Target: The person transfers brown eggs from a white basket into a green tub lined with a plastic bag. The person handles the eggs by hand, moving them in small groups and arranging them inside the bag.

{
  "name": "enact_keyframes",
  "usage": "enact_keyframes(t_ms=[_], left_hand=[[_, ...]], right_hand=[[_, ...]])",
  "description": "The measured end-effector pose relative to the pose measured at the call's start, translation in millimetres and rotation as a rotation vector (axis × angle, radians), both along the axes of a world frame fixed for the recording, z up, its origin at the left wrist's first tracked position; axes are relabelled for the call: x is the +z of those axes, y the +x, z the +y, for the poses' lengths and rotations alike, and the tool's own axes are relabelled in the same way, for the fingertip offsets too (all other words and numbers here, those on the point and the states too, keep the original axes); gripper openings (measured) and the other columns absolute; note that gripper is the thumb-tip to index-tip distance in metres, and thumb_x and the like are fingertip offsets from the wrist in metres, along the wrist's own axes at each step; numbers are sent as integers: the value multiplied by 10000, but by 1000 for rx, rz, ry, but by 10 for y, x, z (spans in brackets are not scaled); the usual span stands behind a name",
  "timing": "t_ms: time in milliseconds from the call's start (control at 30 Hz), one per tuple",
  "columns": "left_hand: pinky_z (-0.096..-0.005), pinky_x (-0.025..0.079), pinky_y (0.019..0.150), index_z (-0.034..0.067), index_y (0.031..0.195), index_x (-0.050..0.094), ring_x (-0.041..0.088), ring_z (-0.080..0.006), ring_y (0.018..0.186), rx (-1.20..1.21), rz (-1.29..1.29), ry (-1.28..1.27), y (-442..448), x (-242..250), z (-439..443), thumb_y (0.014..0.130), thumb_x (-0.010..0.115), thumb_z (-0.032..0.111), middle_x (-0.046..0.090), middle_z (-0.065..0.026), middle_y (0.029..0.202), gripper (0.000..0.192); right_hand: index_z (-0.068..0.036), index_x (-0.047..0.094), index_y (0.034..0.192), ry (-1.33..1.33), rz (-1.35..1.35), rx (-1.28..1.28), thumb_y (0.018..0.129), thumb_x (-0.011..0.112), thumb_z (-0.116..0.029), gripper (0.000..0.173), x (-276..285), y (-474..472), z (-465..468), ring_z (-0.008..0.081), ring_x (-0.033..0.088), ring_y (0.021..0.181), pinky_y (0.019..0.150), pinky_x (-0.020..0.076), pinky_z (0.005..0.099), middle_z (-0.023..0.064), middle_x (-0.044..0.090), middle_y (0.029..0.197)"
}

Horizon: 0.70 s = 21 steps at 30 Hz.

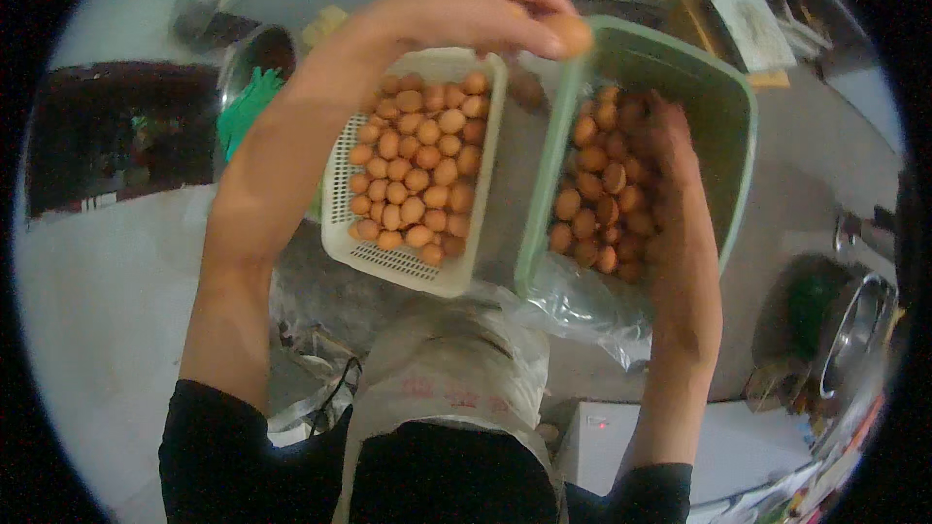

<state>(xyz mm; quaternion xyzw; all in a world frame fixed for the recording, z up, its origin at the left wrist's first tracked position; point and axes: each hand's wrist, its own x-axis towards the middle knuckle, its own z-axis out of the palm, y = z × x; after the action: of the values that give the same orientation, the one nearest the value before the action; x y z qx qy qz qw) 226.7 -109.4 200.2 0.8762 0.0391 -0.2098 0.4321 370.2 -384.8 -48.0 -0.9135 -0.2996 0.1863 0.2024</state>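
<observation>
My left hand [510, 14] is raised over the near-left rim of a green plastic bin [735, 160] and holds a brown egg [574, 36] in its fingertips. My right hand [666, 131] reaches down inside that bin, blurred, at the right side of the brown eggs [608, 178] there; its fingers are partly hidden, so whether they grip an egg does not show. Left of the bin stands a cream perforated plastic basket [408, 273] filled with many brown eggs [416, 153]. Clear plastic film [590, 306] hangs over the bin's near edge.
Green rubber gloves [247, 113] lie on a metal basin at the left. A white box-like appliance [655, 437] stands at the lower right. A metal bowl [859, 335] is at the far right, and a pale board [750, 28] lies at the upper right.
</observation>
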Motion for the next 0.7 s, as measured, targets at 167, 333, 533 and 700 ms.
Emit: enact_keyframes(t_ms=[167,333,533,700], left_hand=[[-264,507,722,87,1264,668,615,-127,898,424,-29,13,-988,-537,1126,888,729,358,680,-20,1047,467],[-338,537,779,54,1267,655,649,-167,976,566,97,91,-1618,-1540,1811,885,735,350,692,-76,1138,491],[-397,543,839,86,1158,687,668,-284,980,456,24,416,-1808,-2153,1958,874,701,236,674,-135,1162,322],[-439,509,925,110,1134,692,608,-359,1094,357,0,429,-1798,-2262,1897,858,685,182,626,-150,1191,285]], right_hand=[[-97,650,1277,61,42,-25,930,582,-392,461,221,-120,-13,422,593,1194,1035,461,462,247,677,1194],[-60,600,1342,87,62,0,913,617,-292,488,484,-268,5,383,574,1227,1031,465,438,217,598,1346],[-38,666,1256,199,248,-112,879,699,-216,418,529,-296,97,317,648,1154,967,512,412,198,680,1249],[-2,664,1232,390,313,-65,868,739,-197,420,693,-358,-11,240,652,1049,889,531,381,130,699,1178]])
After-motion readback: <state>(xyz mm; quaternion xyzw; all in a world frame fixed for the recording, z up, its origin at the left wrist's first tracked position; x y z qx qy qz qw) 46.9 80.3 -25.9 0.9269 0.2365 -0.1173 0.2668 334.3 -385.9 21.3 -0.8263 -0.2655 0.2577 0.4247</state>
